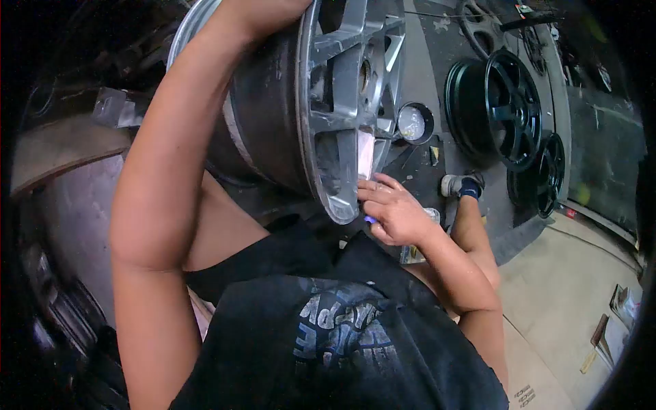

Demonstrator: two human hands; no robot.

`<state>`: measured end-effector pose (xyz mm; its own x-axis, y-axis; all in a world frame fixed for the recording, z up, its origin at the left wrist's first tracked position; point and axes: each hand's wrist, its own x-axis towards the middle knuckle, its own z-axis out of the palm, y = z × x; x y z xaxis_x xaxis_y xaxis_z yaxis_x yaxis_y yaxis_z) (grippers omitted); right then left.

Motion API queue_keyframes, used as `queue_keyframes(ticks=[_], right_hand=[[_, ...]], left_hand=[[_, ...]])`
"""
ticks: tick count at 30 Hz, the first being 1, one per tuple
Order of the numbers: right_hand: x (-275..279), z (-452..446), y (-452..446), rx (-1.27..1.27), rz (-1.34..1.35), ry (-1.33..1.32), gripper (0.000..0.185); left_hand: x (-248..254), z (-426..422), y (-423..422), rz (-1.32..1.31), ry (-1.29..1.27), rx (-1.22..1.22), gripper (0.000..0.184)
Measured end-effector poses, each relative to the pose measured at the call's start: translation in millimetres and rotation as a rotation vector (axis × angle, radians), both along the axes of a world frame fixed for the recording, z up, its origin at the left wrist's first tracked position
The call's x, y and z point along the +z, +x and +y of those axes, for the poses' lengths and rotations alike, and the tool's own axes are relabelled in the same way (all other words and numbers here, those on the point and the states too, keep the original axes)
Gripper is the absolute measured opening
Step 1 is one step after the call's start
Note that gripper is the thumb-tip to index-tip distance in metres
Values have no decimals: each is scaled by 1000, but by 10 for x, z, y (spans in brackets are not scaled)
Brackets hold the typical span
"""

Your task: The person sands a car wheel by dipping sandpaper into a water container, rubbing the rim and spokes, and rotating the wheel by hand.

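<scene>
A large grey alloy wheel [345, 99] stands upright before me, its spokes scuffed and facing right. A pale pinkish-white patch [366, 156] covers part of a lower spoke. My right hand [395, 210] is at the lower end of that spoke, fingers bent and closed. A small purple bit [370, 220] shows beneath them; I cannot make out what it belongs to. At the top edge of the view, my left hand [270, 12] reaches over the wheel and seems to rest against it, its fingers hidden.
A dark round tub [415, 123] with pale wet contents stands beyond the spokes. Dark green wheels [512, 109] stand on the floor mat to the right. My shoe [461, 185] is on the mat. Papers and a brush-like tool [596, 345] lie at far right.
</scene>
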<state>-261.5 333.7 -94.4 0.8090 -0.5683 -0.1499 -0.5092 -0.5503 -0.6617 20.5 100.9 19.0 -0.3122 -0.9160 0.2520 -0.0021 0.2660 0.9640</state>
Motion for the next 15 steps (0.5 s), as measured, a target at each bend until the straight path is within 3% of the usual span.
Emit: queue_keyframes(ticks=[7, 10, 15], right_hand=[[-414, -635, -152, -105, -11, -220, 28], [-483, -804, -163, -127, -154, -161, 22], [-452, -707, -113, -164, -154, -144, 20]], left_hand=[[112, 108, -30, -20, 83, 18, 8], [75, 79, -30, -1, 65, 30, 10], [37, 35, -24, 56, 47, 36, 12]])
